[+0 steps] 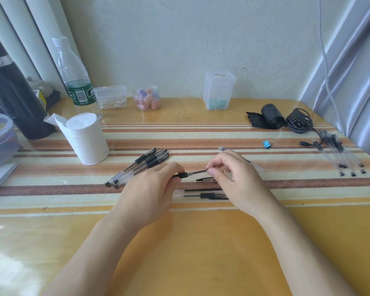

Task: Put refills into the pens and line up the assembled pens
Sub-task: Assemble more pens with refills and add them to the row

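My left hand (152,189) grips the black grip end of a pen barrel (181,175) just above the striped mat. My right hand (235,178) pinches the thin black refill (198,172), whose other end sits in that barrel. Under my hands lie loose pen parts (203,195): clear barrels, dark refills and a black cap (205,179). Several assembled pens (141,165) lie side by side at the left of the mat. Behind my right hand, refill tips (222,148) poke out. Another group of clear pens (340,154) lies at the far right.
A toilet paper roll (87,138), a water bottle (73,73), a dark flask (11,90), small plastic boxes (111,97), a jar (146,98) and a tall clear container (219,90) stand along the back. A blue binder clip (267,144), black roll (271,116) and cable (299,122) lie right.
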